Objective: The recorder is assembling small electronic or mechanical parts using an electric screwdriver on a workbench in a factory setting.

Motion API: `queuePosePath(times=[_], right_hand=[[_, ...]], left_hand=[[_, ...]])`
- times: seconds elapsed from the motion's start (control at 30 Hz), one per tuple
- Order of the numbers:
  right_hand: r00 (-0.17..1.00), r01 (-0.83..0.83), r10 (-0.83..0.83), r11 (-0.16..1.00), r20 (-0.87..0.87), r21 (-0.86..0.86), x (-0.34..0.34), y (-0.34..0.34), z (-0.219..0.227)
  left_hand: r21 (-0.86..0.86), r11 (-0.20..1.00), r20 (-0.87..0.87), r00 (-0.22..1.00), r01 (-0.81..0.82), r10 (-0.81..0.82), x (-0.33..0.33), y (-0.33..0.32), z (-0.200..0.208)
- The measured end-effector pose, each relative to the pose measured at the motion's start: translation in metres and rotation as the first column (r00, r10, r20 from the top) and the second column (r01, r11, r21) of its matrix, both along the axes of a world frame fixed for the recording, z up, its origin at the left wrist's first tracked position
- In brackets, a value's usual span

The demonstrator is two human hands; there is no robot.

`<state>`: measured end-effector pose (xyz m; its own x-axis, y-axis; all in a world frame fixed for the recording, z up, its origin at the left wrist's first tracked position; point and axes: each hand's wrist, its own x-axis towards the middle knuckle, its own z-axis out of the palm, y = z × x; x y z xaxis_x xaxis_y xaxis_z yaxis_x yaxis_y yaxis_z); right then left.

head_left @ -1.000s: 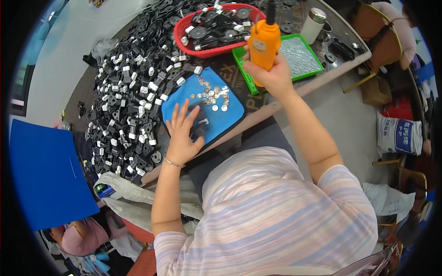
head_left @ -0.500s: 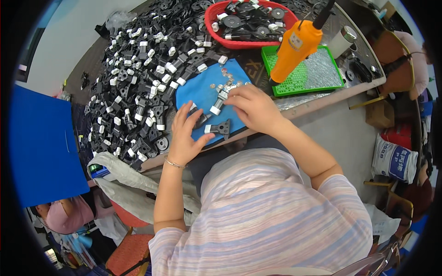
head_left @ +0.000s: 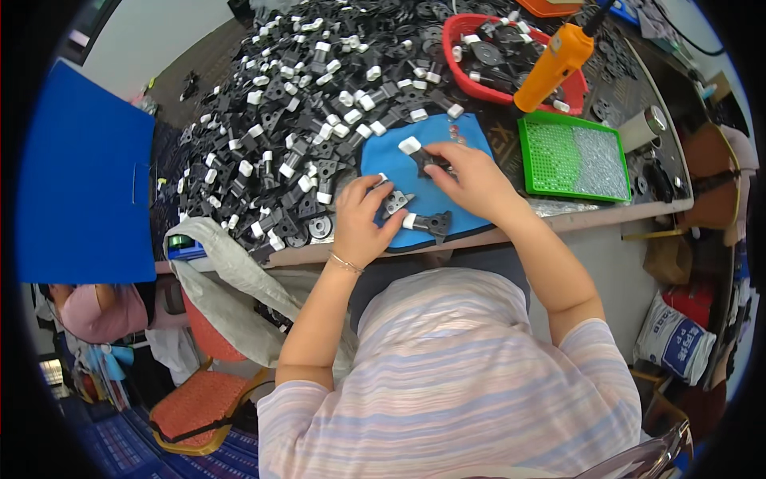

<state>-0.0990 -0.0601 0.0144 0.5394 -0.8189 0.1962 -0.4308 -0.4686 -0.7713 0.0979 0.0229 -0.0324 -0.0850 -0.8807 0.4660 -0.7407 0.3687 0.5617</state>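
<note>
On a blue cloth [head_left: 479,132] at the table's near edge, my hands work among black plastic brackets with white ends. My right hand [head_left: 477,182] pinches one bracket [head_left: 417,154] between thumb and fingers, its white end pointing to the far left. My left hand [head_left: 361,219] curls its thumb and fingers round a second bracket [head_left: 396,201], which they partly hide. Just right of the left thumb, a third bracket [head_left: 431,225] lies flat, white end leftward. Small shiny round metal pieces [head_left: 455,134] lie on the cloth beyond my right hand.
A large heap of similar brackets [head_left: 319,112] covers the table's left and back. A red basket [head_left: 455,72] holds black wheel parts. An orange handheld power tool [head_left: 554,68] hangs over the basket. At right are a green tray [head_left: 531,188] of small metal pieces and a flask [head_left: 642,128].
The view has shifted, so the table lies farther right. My right hand now holds its bracket turned, white end facing away instead of toward me. My left fingers have drawn in round the second bracket.
</note>
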Motion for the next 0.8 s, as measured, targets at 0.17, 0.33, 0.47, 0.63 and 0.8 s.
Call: queuePosePath(times=[0.17, 0.33, 0.47, 0.63, 0.8], right_hand=[[0.969, 0.013, -0.030, 0.997, -0.244, -0.072, -0.003, -0.002, -0.017], [0.965, 0.158, -0.188, 0.973, -0.184, -0.169, -0.008, 0.009, 0.011], [0.926, -0.152, 0.182, 0.982, -0.332, 0.112, -0.015, 0.029, 0.013], [0.952, -0.158, 0.183, 0.980, -0.244, 0.119, -0.016, 0.043, 0.003], [0.987, -0.098, 0.102, 0.994, -0.121, 0.043, -0.012, 0.033, -0.007]], left_hand=[[-0.162, 0.972, 0.185, 0.962, -0.173, 0.202, 0.008, 0.001, 0.012], [-0.066, 0.843, 0.544, 0.689, -0.534, 0.479, 0.039, -0.010, 0.032], [-0.060, 0.814, 0.600, 0.631, -0.578, 0.492, 0.040, -0.015, 0.031], [-0.001, 0.784, 0.614, 0.619, -0.621, 0.490, 0.043, -0.015, 0.028], [-0.020, 0.824, 0.433, 0.738, -0.566, 0.518, 0.046, -0.008, 0.032]])
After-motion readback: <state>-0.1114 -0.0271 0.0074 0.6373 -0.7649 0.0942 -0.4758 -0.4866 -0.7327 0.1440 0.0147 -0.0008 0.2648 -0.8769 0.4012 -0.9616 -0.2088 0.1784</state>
